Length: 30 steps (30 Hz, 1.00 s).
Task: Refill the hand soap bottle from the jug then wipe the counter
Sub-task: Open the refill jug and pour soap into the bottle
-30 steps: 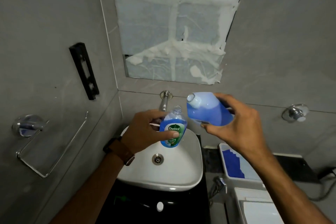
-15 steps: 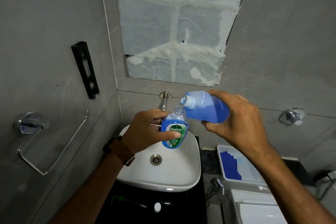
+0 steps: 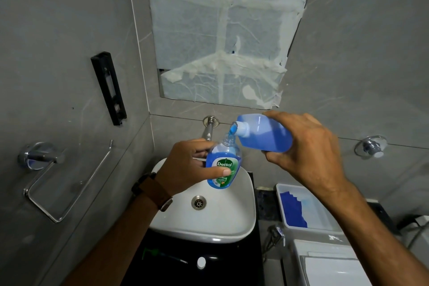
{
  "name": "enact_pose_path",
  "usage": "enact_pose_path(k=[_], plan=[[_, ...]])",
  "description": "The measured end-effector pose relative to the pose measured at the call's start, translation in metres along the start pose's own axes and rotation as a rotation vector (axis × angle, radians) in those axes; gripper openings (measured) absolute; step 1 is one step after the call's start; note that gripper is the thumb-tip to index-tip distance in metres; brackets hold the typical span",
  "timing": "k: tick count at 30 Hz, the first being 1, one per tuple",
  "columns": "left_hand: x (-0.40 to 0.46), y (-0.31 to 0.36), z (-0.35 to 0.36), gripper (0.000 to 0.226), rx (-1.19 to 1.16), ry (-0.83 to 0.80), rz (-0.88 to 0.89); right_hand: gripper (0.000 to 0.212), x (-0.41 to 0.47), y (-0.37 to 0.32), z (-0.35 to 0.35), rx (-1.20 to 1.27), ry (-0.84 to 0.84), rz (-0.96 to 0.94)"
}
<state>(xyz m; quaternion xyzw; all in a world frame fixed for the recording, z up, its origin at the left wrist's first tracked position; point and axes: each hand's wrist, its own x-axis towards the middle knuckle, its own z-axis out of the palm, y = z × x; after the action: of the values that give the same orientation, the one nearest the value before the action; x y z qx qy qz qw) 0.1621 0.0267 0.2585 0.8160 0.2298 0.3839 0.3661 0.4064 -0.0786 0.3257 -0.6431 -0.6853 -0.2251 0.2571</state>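
Observation:
My left hand grips a small clear hand soap bottle with a green and blue Dettol label, held upright over the white sink. Its cap is off and the neck is open. My right hand holds the jug, a translucent bottle of blue liquid, tipped on its side with the white spout pointing left. Blue soap runs from the spout into the neck of the small bottle.
A chrome tap comes out of the wall behind the bottle. A white tray holding a blue cloth sits on the dark counter to the right. A small white cap lies on the black counter in front of the sink. A towel bar is on the left wall.
My right hand moved the jug left and tipped it further until its spout met the bottle's neck. Blue soap now flows. The left hand held the bottle steady.

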Motion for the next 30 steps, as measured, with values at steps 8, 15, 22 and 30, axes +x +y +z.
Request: enact_pose_path(k=[8,15,22,30], plan=[[0.001,0.001,-0.001,0.038,-0.046,0.021,0.0,0.082,0.002,-0.001,-0.002,0.018,0.013,-0.01],[0.002,-0.005,-0.001,0.042,-0.007,0.045,0.018,0.081,0.004,-0.003,-0.004,0.008,0.013,-0.026],[0.003,-0.01,-0.002,0.044,0.014,0.051,0.032,0.079,0.007,-0.005,-0.006,-0.015,0.022,-0.035],[0.004,-0.012,-0.002,0.044,0.011,0.051,0.043,0.078,0.01,-0.006,-0.008,-0.027,0.041,-0.046]])
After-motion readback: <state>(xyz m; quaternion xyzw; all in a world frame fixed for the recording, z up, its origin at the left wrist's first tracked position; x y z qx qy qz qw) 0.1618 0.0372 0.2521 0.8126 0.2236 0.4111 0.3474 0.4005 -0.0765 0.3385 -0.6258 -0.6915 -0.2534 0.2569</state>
